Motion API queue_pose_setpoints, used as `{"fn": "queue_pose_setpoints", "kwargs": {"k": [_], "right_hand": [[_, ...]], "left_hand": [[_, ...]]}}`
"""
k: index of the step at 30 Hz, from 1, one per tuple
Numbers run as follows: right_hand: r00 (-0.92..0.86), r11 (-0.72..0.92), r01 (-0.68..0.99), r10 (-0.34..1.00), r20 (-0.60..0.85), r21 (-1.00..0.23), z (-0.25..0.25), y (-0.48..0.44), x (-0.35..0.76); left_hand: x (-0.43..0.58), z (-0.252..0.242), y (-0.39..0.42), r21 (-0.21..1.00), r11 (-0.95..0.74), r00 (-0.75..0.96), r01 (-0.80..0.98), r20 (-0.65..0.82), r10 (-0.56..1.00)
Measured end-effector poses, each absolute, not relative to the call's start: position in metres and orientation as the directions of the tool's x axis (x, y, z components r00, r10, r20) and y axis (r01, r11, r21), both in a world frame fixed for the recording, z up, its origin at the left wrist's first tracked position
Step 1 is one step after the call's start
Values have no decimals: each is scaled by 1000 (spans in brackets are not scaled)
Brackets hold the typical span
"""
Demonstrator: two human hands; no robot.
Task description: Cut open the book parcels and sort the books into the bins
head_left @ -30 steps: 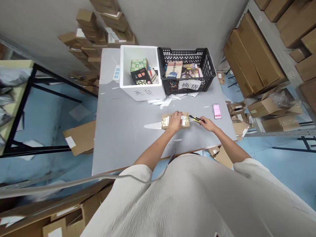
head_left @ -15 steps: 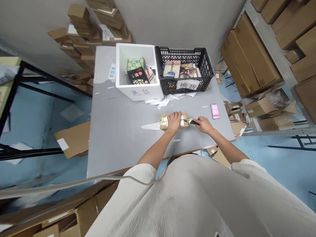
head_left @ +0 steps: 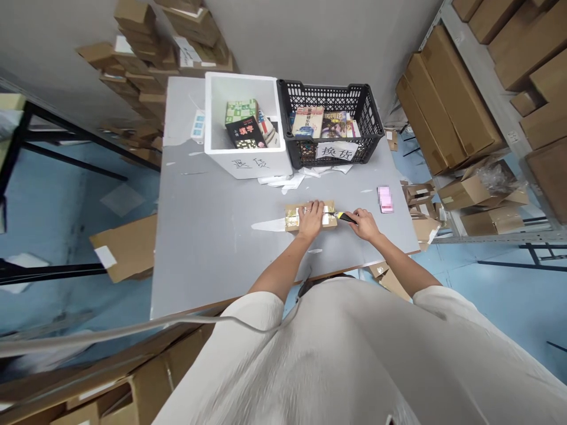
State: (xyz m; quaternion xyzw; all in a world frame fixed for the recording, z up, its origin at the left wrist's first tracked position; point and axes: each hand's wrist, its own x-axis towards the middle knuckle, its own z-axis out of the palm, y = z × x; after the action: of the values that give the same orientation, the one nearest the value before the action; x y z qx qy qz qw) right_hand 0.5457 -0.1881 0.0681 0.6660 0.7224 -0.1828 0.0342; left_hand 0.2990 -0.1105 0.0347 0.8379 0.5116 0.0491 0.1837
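Observation:
A small flat cardboard parcel with white tape and a label lies on the grey table. My left hand presses flat on top of it, fingers spread. My right hand is closed round a yellow and black utility knife, whose tip touches the parcel's right end.
At the table's back stand a white foam box holding books and a black plastic crate holding more books, both labelled. A pink pad lies to the right. Cardboard boxes fill shelves at right and lie on the blue floor.
My right hand has brought the knife leftward until its tip meets the parcel's right end. My left hand has stayed on the parcel.

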Motion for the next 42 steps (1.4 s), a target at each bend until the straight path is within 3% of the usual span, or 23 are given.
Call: {"fn": "queue_pose_setpoints", "kwargs": {"k": [13, 24, 30, 38, 42], "right_hand": [[-116, 16, 951, 944, -309, -308, 59, -182, 550], [-105, 35, 963, 962, -251, -268, 59, -186, 574], [-138, 41, 932, 959, -247, -360, 42, -176, 565], [-137, 65, 932, 974, -183, -357, 43, -177, 587], [-154, 65, 905, 971, -181, -419, 33, -184, 593]], "left_hand": [[301, 26, -110, 376, -392, 457, 839, -98, 884], [300, 26, -109, 391, -397, 460, 830, -79, 884], [302, 23, -109, 439, -377, 441, 815, -50, 896], [301, 20, -107, 481, -368, 442, 796, -48, 896], [302, 19, -109, 509, -351, 429, 786, -40, 902]]}}
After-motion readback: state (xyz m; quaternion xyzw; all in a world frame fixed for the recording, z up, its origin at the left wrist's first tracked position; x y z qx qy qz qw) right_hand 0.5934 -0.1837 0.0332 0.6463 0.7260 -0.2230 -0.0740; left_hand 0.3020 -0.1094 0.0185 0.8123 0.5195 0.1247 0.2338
